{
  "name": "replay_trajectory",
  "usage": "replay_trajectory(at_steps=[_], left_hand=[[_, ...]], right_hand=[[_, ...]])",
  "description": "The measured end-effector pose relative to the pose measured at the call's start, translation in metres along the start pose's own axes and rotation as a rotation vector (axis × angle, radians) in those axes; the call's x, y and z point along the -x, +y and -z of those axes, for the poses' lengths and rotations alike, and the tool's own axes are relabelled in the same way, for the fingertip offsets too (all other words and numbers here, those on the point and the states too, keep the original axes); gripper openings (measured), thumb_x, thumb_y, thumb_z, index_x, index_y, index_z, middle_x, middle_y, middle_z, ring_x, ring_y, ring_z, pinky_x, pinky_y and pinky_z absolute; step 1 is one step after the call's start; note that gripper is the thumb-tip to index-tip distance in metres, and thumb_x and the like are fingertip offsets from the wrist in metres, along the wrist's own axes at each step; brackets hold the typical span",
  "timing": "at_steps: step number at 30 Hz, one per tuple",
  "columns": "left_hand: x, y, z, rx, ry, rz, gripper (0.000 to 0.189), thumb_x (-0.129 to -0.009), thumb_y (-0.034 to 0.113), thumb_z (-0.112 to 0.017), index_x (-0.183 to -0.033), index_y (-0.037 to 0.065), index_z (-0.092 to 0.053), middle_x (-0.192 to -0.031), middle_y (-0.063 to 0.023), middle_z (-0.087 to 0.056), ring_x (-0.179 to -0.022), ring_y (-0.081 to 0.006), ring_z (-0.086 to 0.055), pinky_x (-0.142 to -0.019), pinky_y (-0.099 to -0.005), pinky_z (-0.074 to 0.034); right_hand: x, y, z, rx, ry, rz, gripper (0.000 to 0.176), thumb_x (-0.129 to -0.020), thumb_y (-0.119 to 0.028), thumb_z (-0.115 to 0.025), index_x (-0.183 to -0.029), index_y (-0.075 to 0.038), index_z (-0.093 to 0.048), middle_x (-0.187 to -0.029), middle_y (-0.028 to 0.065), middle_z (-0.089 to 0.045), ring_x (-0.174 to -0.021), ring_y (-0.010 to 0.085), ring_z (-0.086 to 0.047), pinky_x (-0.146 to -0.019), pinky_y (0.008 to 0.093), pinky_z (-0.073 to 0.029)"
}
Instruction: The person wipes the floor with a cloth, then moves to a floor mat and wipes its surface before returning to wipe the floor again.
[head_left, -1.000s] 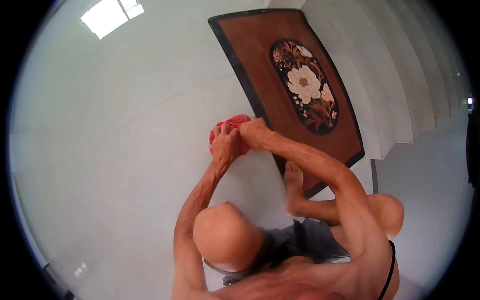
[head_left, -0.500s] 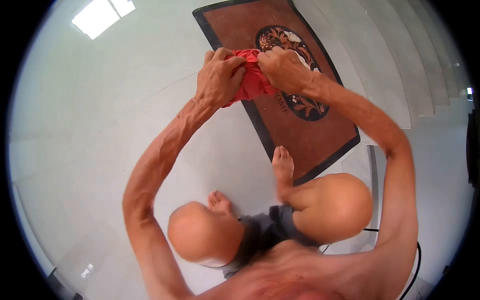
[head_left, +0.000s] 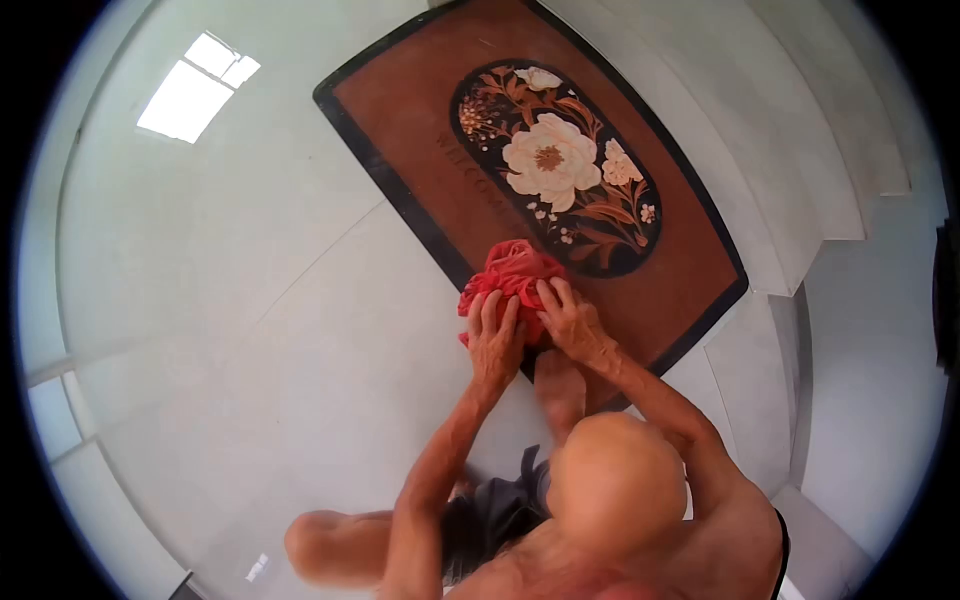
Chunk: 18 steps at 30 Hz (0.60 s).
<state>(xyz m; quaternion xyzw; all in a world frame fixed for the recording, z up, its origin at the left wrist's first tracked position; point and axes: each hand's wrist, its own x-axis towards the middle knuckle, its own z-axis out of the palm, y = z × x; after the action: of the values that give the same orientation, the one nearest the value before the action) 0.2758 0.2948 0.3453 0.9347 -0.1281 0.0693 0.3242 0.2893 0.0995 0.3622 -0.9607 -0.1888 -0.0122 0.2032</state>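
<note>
A bunched red cloth (head_left: 516, 266), gathered in many folds, lies over the near-left edge of the doormat as seen from above, right at the front of my bare foot (head_left: 560, 385). The toes are hidden behind the cloth and hands. My left hand (head_left: 497, 340) grips its near-left side with fingers curled into the folds. On the near-right side, my right hand (head_left: 574, 322) pinches the fabric, fingertips pressed into it. Both wrists come in low, close to the raised knee (head_left: 618, 480).
The brown doormat (head_left: 400, 95) has a black border, a flower panel and the word WELCOME. Pale curved steps (head_left: 790, 150) rise at the right. Smooth light floor (head_left: 230, 300) spreads to the left, with a window reflection (head_left: 195, 90) on it.
Both hands have come down and closer to my body with the red cloth, from stretched-out arms to my foot. My arms are bent now, and the cloth looks more bunched.
</note>
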Motion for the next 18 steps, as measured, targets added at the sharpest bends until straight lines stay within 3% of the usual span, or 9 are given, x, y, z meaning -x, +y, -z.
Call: replay_trajectory(at_steps=[4, 7, 10, 14, 18], left_hand=[[-0.015, -0.01, -0.006, -0.068, 0.025, -0.024, 0.055, -0.084, 0.008, -0.083, -0.137, 0.01, -0.069, -0.152, -0.0168, -0.056, -0.143, -0.046, -0.049, -0.12, -0.0568, -0.044], [-0.025, -0.025, -0.001, -0.072, 0.004, -0.087, 0.053, -0.083, 0.006, -0.083, -0.134, 0.01, -0.07, -0.15, -0.0166, -0.059, -0.141, -0.0453, -0.052, -0.12, -0.0571, -0.045], [-0.033, -0.027, 0.003, -0.047, 0.001, -0.114, 0.051, -0.082, 0.006, -0.084, -0.132, 0.01, -0.072, -0.146, -0.0164, -0.061, -0.139, -0.0442, -0.054, -0.12, -0.0567, -0.045], [-0.051, -0.038, 0.005, -0.078, 0.018, -0.15, 0.05, -0.083, 0.007, -0.084, -0.131, 0.01, -0.072, -0.143, -0.0166, -0.062, -0.136, -0.0437, -0.056, -0.117, -0.0564, -0.047], [-0.112, -0.078, 0.015, -0.161, 0.038, -0.146, 0.045, -0.088, 0.008, -0.081, -0.131, 0.009, -0.071, -0.14, -0.0174, -0.063, -0.131, -0.045, -0.057, -0.114, -0.0541, -0.047]], right_hand=[[-0.011, 0.007, -0.016, 0.012, 0.046, 0.034, 0.065, -0.097, -0.027, -0.08, -0.152, -0.002, -0.056, -0.131, 0.022, -0.056, -0.106, 0.0406, -0.071, -0.086, 0.0434, -0.064], [-0.025, 0.014, -0.014, -0.117, 0.056, 0.066, 0.064, -0.095, -0.023, -0.081, -0.15, -0.001, -0.058, -0.133, 0.0242, -0.056, -0.11, 0.0409, -0.07, -0.089, 0.0462, -0.062], [-0.032, 0.018, -0.018, -0.041, 0.082, 0.121, 0.063, -0.096, -0.033, -0.08, -0.147, -0.001, -0.059, -0.125, 0.0219, -0.058, -0.098, 0.0385, -0.072, -0.081, 0.0431, -0.063], [-0.057, 0.026, -0.032, 0.088, 0.152, 0.233, 0.052, -0.097, -0.027, -0.073, -0.139, 0.002, -0.062, -0.114, 0.0191, -0.063, -0.09, 0.0334, -0.071, -0.074, 0.0416, -0.06], [-0.138, 0.03, -0.051, 0.145, 0.236, 0.241, 0.041, -0.093, -0.018, -0.067, -0.129, 0.003, -0.065, -0.107, 0.0159, -0.066, -0.087, 0.0297, -0.069, -0.071, 0.0402, -0.058]])
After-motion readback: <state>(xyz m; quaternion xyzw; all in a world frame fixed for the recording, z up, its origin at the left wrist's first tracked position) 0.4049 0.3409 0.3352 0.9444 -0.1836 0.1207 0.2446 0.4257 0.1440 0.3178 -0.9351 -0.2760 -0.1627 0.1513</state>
